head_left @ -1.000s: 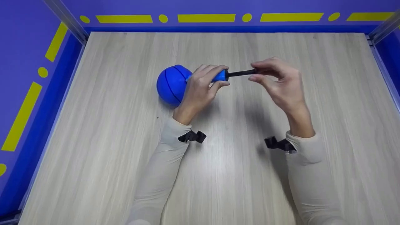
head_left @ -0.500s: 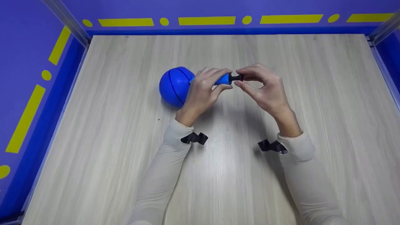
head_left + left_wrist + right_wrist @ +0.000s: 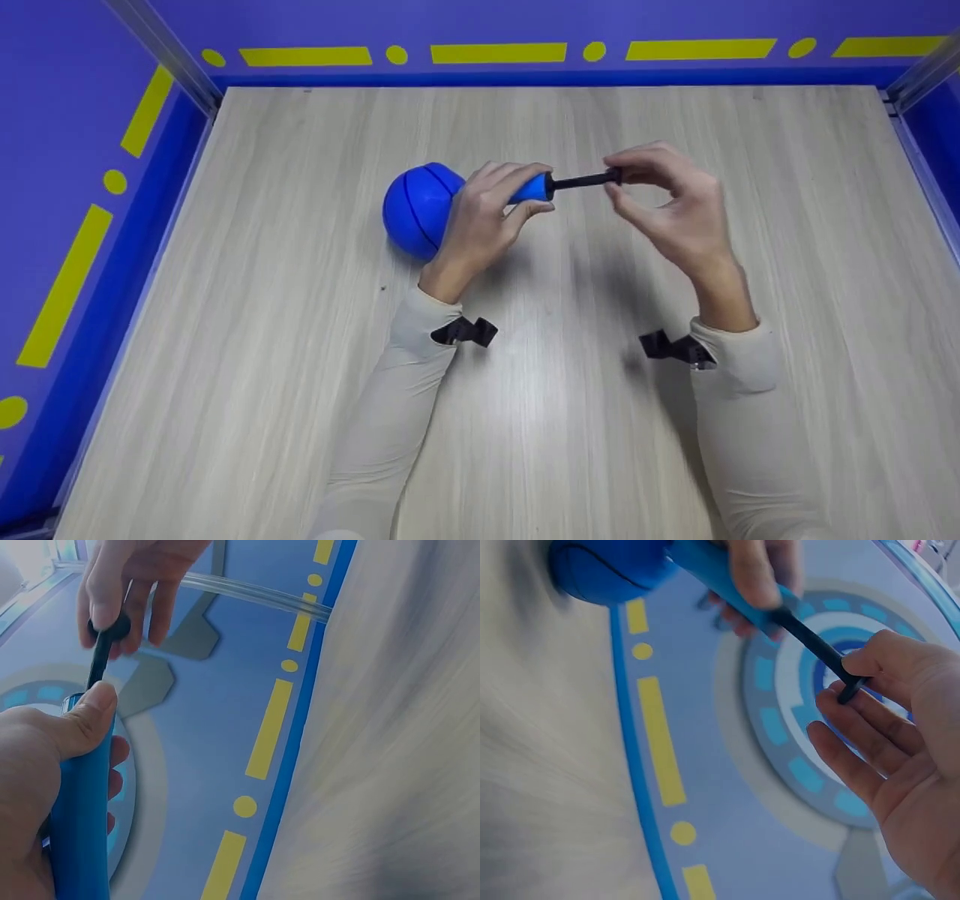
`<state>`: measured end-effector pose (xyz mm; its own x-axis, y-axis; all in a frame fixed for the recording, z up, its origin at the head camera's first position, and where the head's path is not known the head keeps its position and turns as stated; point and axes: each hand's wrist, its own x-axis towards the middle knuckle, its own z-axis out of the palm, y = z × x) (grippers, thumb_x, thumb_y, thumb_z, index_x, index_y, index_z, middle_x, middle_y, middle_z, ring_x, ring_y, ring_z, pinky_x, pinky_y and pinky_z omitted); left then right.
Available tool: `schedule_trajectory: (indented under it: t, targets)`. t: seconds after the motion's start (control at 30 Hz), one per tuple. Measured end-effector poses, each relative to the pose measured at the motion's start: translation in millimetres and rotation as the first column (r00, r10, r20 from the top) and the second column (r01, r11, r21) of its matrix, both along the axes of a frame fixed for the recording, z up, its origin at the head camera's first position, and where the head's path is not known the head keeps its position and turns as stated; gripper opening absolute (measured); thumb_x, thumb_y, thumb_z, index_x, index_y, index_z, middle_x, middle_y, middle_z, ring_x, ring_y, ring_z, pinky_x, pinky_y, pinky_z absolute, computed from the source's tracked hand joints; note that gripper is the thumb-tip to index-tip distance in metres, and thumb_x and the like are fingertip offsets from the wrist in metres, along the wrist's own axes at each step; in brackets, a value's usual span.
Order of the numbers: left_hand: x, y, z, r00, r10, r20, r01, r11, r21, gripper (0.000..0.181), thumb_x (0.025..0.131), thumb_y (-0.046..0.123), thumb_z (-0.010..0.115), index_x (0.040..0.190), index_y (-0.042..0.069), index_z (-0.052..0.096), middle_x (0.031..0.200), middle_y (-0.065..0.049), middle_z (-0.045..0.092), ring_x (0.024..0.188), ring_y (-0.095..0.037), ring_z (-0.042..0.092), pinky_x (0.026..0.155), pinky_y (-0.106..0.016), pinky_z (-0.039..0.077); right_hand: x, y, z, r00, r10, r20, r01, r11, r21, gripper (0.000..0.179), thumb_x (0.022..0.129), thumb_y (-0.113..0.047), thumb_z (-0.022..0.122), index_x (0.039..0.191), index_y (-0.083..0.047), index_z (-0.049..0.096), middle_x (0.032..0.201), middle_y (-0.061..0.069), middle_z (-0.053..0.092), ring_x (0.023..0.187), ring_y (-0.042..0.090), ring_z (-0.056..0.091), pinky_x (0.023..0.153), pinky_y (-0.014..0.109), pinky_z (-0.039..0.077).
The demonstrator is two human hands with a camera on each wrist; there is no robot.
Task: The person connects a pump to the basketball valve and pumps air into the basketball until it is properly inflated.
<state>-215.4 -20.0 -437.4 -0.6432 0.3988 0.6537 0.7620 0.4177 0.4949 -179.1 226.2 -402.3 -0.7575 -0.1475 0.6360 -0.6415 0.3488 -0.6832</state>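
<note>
A blue ball (image 3: 417,212) with black lines sits on the table, partly covered by my left hand (image 3: 480,217). That hand grips the blue barrel of a hand pump (image 3: 531,189), which points at the ball; its ball end is hidden behind the fingers. In the left wrist view the thumb lies along the top of the pump barrel (image 3: 82,810). My right hand (image 3: 679,199) pinches the black end of the pump's rod between thumb and fingers. The black rod (image 3: 814,643) is drawn well out of the barrel in the right wrist view.
The wood-grain table (image 3: 525,435) extends around both arms. Blue panels with yellow marks (image 3: 499,52) stand along its back and sides. A black camera mount sits on each sleeve cuff (image 3: 739,352).
My right hand first moved left, pushing the rod into the barrel, then drew back right, pulling the rod out again. The left hand and the ball stay nearly in place.
</note>
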Motion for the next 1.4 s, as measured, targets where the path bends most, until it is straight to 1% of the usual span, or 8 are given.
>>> schedule_trajectory:
  t: [0.1,0.27,0.53,0.73,0.93,1.2,1.3,1.4]
  targets:
    - [-0.4,-2.4,-0.1,1.000,0.018,0.008,-0.018,1.000,-0.005,0.038,0.100,0.028,0.075,0.128,0.002,0.074,0.120,-0.009,0.076,0.109,-0.026,0.067,0.099,-0.032,0.051,0.7,11,2.4,1.000,-0.009,0.012,0.009,0.998,-0.066,0.031,0.085,0.022,0.077,0.113,0.010,0.075,0.110,0.017,0.075,0.099,0.017,0.073,0.092,0.030,0.058]
    - [0.2,-1.2,-0.9,1.000,0.027,0.003,-0.027,1.000,-0.015,0.038,0.101,0.028,0.074,0.128,0.002,0.074,0.120,-0.009,0.076,0.109,-0.026,0.066,0.100,-0.033,0.051,0.7,14,2.0,0.996,0.008,0.087,0.005,0.989,-0.145,0.032,0.084,0.023,0.077,0.114,0.013,0.073,0.111,0.021,0.075,0.099,0.021,0.074,0.091,0.029,0.058]
    - [5.1,5.5,-5.5,0.999,0.044,0.003,-0.044,0.999,-0.013,0.038,0.100,0.028,0.075,0.127,0.001,0.074,0.120,-0.009,0.076,0.109,-0.026,0.066,0.098,-0.037,0.050,-4.8,-14,-14.9,0.993,0.071,0.095,-0.062,0.994,-0.089,0.028,0.086,0.013,0.081,0.112,0.012,0.073,0.109,0.023,0.075,0.097,0.014,0.074,0.090,0.031,0.060]
    - [7.0,6.1,-3.5,1.000,0.005,0.028,-0.005,1.000,-0.015,0.037,0.098,0.024,0.078,0.127,0.002,0.074,0.120,-0.009,0.076,0.110,-0.025,0.065,0.102,-0.035,0.048,-3.8,-28,-22.9,0.992,0.103,0.077,-0.098,0.993,-0.065,0.029,0.089,0.012,0.080,0.117,0.011,0.072,0.111,0.019,0.074,0.099,0.015,0.073,0.090,0.032,0.060]
    - [1.5,0.5,-2.5,0.999,-0.020,0.028,0.020,1.000,-0.015,0.039,0.099,0.030,0.075,0.127,0.003,0.075,0.119,-0.008,0.076,0.107,-0.025,0.066,0.099,-0.033,0.050,-1.4,-17,-17.0,0.994,0.088,0.068,-0.086,0.995,-0.044,0.030,0.090,0.012,0.079,0.118,0.009,0.072,0.113,0.016,0.073,0.102,0.016,0.072,0.093,0.032,0.058]
    - [-4.8,-17.6,6.9,0.998,-0.013,0.059,0.011,1.000,0.024,0.039,0.097,0.024,0.079,0.129,0.001,0.073,0.121,-0.011,0.076,0.112,-0.027,0.066,0.102,-0.030,0.051,1.5,12,1.2,0.999,0.004,0.045,0.007,0.973,-0.233,0.029,0.085,0.019,0.077,0.113,0.015,0.072,0.110,0.022,0.075,0.097,0.023,0.074,0.091,0.030,0.058]
    - [-4.9,-20.3,9.6,0.998,0.000,0.067,-0.002,1.000,0.024,0.039,0.097,0.024,0.079,0.129,0.001,0.073,0.120,-0.011,0.076,0.111,-0.027,0.066,0.101,-0.030,0.051,0.6,11,3.6,0.998,0.029,0.063,-0.011,0.964,-0.267,0.029,0.085,0.020,0.078,0.113,0.016,0.072,0.110,0.024,0.075,0.098,0.025,0.075,0.090,0.029,0.059]
    - [-2.8,-16.5,9.6,0.998,0.021,0.052,-0.022,1.000,0.011,0.039,0.098,0.025,0.078,0.128,0.001,0.074,0.119,-0.010,0.076,0.110,-0.027,0.066,0.101,-0.033,0.051,-0.5,3,2.3,0.996,0.050,0.080,-0.029,0.971,-0.237,0.028,0.085,0.020,0.078,0.112,0.015,0.072,0.111,0.024,0.075,0.098,0.022,0.075,0.088,0.029,0.059]
